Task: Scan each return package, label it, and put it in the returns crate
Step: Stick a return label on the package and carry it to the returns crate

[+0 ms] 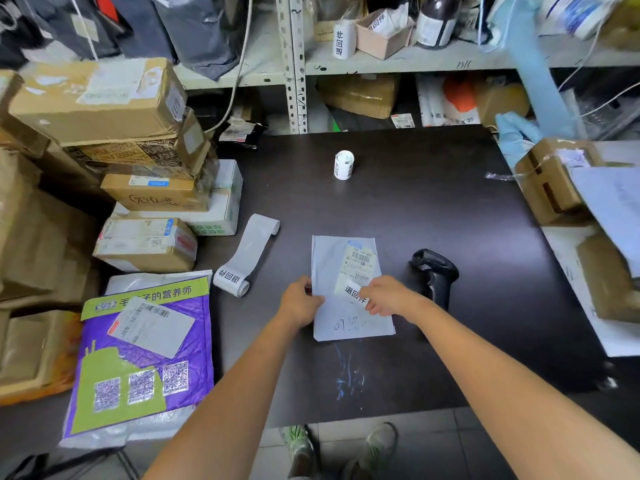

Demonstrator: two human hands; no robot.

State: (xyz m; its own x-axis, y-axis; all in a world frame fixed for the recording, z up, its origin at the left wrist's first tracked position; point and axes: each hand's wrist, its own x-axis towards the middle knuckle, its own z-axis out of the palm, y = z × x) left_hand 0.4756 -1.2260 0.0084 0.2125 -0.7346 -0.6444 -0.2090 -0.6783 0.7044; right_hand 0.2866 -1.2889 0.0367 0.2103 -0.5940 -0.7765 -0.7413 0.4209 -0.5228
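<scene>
The table is dark brown, the mailer pale grey with a white sticker lettered in black, the scanner black, the bag purple and lime green with black-and-white QR squares, the boxes tan.

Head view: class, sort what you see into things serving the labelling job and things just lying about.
In use: grey mailer, return label, left hand holding the mailer, right hand pinching the label, scanner, label strip.
Lying about: dark bottle, blue cloth, open shelf box.
</scene>
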